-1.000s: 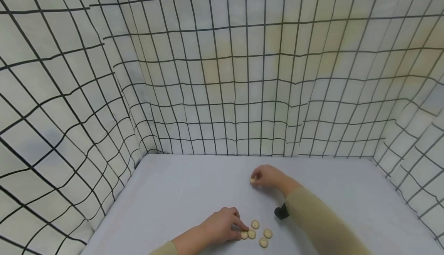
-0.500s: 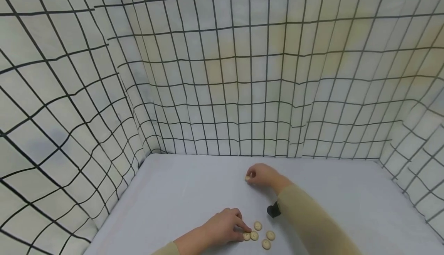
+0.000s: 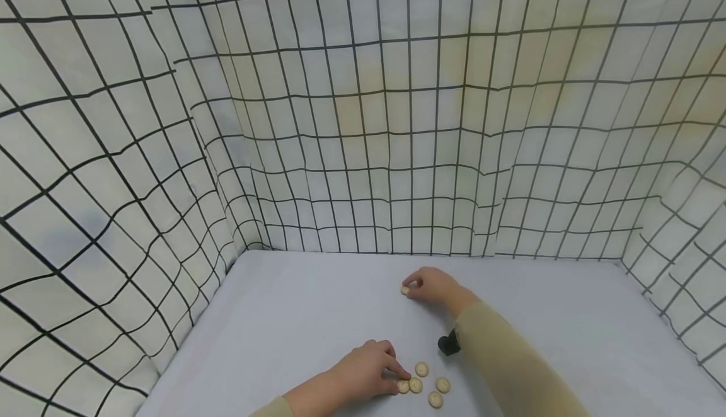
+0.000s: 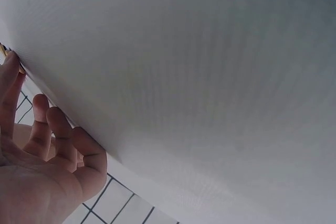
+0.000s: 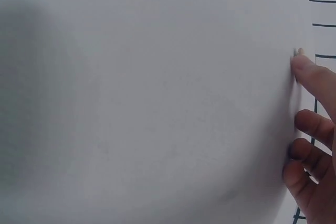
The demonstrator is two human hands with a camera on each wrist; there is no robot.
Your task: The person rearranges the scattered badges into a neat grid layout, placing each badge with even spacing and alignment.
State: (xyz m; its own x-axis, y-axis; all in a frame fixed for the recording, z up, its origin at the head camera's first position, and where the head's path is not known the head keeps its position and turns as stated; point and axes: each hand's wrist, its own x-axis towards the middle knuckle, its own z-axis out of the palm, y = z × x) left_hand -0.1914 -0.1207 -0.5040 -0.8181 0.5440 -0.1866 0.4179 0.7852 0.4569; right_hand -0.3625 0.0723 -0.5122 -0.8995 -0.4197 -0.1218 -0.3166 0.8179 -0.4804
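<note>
In the head view my left hand (image 3: 368, 370) rests low on the white table, pinching a round cream button (image 3: 403, 386) between thumb and index finger. Another button (image 3: 416, 385) lies right against it. Farther back, my right hand (image 3: 433, 288) pinches a single cream button (image 3: 405, 290) by its edge, right at the tabletop. In the left wrist view, thumb and index finger of the left hand (image 4: 50, 166) meet at the far left over a thin yellowish edge. The right wrist view has the right hand (image 5: 317, 129) at its right border, its button mostly hidden behind the thumb.
Three loose buttons, among them the rearmost button (image 3: 421, 369), lie just right of my left hand. A black wrist device (image 3: 449, 344) sticks out from the right sleeve (image 3: 510, 360). White walls with a black grid (image 3: 368, 152) enclose the white table (image 3: 295, 303).
My right hand has shifted a little left and farther back with its button, then stayed almost still. The left hand keeps its pinch. The head view has turned slightly.
</note>
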